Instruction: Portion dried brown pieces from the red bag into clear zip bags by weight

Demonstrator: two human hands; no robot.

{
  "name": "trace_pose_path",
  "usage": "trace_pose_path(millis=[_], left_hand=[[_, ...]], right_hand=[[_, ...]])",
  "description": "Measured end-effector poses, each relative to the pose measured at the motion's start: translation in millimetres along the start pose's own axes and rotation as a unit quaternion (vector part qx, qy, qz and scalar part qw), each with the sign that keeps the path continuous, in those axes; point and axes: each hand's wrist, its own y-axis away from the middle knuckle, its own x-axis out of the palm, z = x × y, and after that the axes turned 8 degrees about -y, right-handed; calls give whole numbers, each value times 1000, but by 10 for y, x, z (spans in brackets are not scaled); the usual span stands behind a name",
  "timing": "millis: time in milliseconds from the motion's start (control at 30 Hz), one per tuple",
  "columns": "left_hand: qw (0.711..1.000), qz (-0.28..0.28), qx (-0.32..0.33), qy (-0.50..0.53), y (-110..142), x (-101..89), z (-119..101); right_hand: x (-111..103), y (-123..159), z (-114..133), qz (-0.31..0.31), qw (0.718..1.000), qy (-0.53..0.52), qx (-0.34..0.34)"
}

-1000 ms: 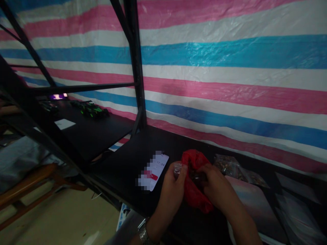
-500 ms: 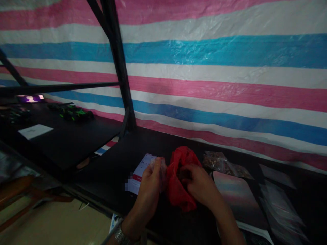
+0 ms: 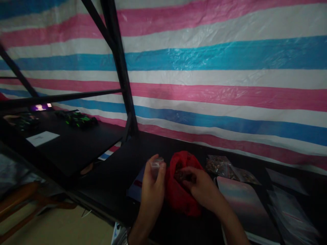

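Note:
My left hand [image 3: 152,192] is closed around a small clear plastic bag [image 3: 156,164], whose top shows between thumb and fingers. Beside it sits a red bag [image 3: 182,202] with its mouth open and small dark brown pieces [image 3: 179,174] inside. My right hand [image 3: 201,185] reaches over the right rim into that mouth. Its fingers are bent together at the pieces; what they pinch, if anything, is too dark to make out. Partly behind my left hand lies a phone [image 3: 136,188] on the black table [image 3: 150,144].
Clear bags filled with small brown pieces [image 3: 219,164] lie behind a silvery flat panel [image 3: 246,200]. Flat clear zip bags [image 3: 291,211] spread at the right. A black post [image 3: 120,68] rises at the back; green-black model cars [image 3: 80,119] stand on the left table.
My left hand has turned more upright, with the clear bag's top now showing above the thumb. My right hand stays in the red bag. The view has shifted slightly.

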Motion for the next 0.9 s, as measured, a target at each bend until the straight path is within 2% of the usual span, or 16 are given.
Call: trace_pose_path(millis=[67,133,267,400,700,900], left_hand=[[997,-2,65,-46,28,-8,-19],[989,26,108,-96,62,5,-20],[963,116,132,-206,93,81,38],[939,184,148,-251,62,144,105],[924,245,163,-243,10,159,208],[952,254,139,-101,8,200,270]], right_hand=[[-98,5,-31,-17,1000,-8,5],[-206,24,-40,-26,1000,-18,5],[-385,101,30,-60,998,-29,-17],[-417,179,139,-87,994,-25,-63],[-228,212,279,-82,978,112,-157],[-192,194,359,-109,944,202,-237]])
